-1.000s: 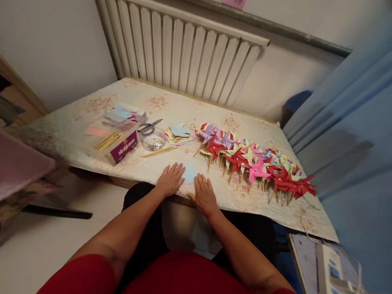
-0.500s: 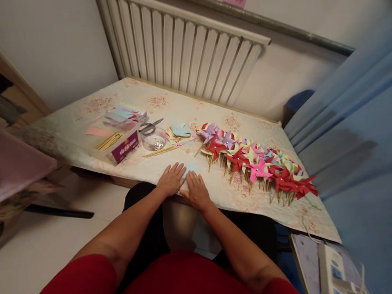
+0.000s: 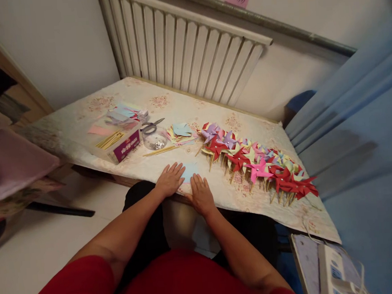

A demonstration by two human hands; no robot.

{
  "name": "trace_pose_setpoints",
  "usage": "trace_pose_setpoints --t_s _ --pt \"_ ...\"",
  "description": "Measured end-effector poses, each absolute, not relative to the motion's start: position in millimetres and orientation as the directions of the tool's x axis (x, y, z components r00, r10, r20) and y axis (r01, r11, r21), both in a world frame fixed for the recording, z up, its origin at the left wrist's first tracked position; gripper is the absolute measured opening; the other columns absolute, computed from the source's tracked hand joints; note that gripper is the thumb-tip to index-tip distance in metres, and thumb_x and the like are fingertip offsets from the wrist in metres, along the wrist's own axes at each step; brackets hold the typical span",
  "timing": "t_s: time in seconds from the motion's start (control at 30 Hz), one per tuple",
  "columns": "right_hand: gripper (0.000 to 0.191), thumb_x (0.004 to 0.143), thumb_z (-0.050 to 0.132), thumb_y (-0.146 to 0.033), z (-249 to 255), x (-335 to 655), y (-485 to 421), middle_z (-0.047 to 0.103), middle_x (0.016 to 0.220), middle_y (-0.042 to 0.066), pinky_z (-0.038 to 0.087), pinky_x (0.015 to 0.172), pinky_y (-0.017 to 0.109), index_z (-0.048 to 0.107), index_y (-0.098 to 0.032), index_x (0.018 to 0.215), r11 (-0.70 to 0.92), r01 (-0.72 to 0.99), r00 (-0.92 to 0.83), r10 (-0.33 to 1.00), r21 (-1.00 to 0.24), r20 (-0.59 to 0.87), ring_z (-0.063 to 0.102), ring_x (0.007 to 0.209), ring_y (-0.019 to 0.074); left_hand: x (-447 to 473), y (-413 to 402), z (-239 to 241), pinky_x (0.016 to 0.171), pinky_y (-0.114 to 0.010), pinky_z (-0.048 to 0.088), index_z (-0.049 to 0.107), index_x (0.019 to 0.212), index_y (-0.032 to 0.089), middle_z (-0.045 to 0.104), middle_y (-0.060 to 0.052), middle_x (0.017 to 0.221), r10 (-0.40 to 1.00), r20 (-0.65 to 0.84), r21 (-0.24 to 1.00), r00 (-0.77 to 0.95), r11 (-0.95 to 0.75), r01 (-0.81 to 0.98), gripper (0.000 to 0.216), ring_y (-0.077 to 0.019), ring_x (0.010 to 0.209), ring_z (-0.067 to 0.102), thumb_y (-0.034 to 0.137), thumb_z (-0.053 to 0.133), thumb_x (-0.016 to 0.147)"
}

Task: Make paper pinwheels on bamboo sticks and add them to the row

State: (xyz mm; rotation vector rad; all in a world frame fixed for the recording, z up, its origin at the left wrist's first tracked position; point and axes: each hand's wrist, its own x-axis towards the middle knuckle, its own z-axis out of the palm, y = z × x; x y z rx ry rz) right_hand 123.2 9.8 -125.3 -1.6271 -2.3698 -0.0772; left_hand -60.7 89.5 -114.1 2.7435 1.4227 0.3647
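Note:
A light blue paper sheet point(image 3: 190, 171) lies near the table's front edge, between my two hands. My left hand point(image 3: 170, 179) rests flat at its left side, fingers stretched out. At its lower right, my right hand point(image 3: 201, 192) lies open with the fingers pointing away from me. Beyond them are several thin wooden sticks point(image 3: 160, 151) and a stack of coloured paper pieces point(image 3: 181, 131). Rows of finished paper pinwheels point(image 3: 238, 157) on sticks spread to the right of my hands.
On the left stand a purple-sided box of sticks point(image 3: 126, 145), scissors point(image 3: 152, 126) and a clear round dish point(image 3: 154, 140) of small shiny pieces. Behind the table is a radiator point(image 3: 181, 52). A blue curtain point(image 3: 362, 128) hangs at the right, above a power strip point(image 3: 333, 267).
My right hand has slid a little right and towards me, uncovering more of the blue paper. My left hand has hardly moved.

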Motion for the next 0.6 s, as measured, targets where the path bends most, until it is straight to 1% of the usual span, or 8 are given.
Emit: trace_pose_setpoints --t_s 0.2,0.33,0.4,0.47,0.6 --pt "0.066 0.092 0.056 -0.04 -125 128 -4 0.031 0.154 0.022 0.019 0.117 0.054 0.038 -0.005 0.145 0.324 0.939 -0.291 0.927 -0.114 0.237 0.024 0.145 0.0327 -71 88 -121 0.117 -0.049 0.02 0.042 0.146 0.023 0.036 -0.007 0.155 0.819 0.208 0.13 0.534 -0.564 0.815 0.053 -0.0264 0.145 0.027 0.039 0.034 0.096" --pt "0.067 0.091 0.058 -0.037 -127 133 -16 0.031 0.155 0.022 0.02 0.117 0.055 0.037 -0.004 0.145 0.321 0.939 -0.285 0.926 -0.121 0.249 0.022 0.146 0.0328 -77 88 -123 0.118 -0.047 0.02 0.041 0.146 0.02 0.036 -0.007 0.155 0.835 0.19 0.143 0.517 -0.544 0.827 0.053 -0.0259 0.146 0.025 0.038 0.031 0.097" --pt "0.068 0.09 0.059 -0.036 -130 136 -23 0.03 0.155 0.022 0.02 0.117 0.055 0.036 -0.004 0.146 0.32 0.938 -0.279 0.924 -0.133 0.26 0.02 0.147 0.0324 -80 90 -123 0.118 -0.044 0.021 0.04 0.146 0.018 0.037 -0.008 0.155 0.862 0.19 0.18 0.469 -0.501 0.847 0.053 -0.0247 0.146 0.026 0.038 0.03 0.098" --pt "0.068 0.09 0.059 -0.034 -133 139 -29 0.031 0.155 0.022 0.021 0.117 0.055 0.035 -0.005 0.146 0.322 0.934 -0.274 0.923 -0.153 0.272 0.019 0.147 0.0316 -83 93 -121 0.117 -0.042 0.024 0.04 0.145 0.016 0.039 -0.01 0.154 0.899 0.206 0.231 0.386 -0.428 0.874 0.053 -0.0241 0.145 0.027 0.035 0.029 0.098" --pt "0.065 0.093 0.054 -0.032 -134 142 -37 0.036 0.152 0.023 0.026 0.116 0.056 0.03 -0.006 0.148 0.331 0.916 -0.248 0.911 -0.225 0.331 0.021 0.147 0.0296 -85 100 -118 0.114 -0.041 0.029 0.046 0.139 0.011 0.043 -0.015 0.15 0.936 0.251 0.294 0.246 -0.316 0.902 0.048 -0.0256 0.143 0.031 0.03 0.031 0.097"
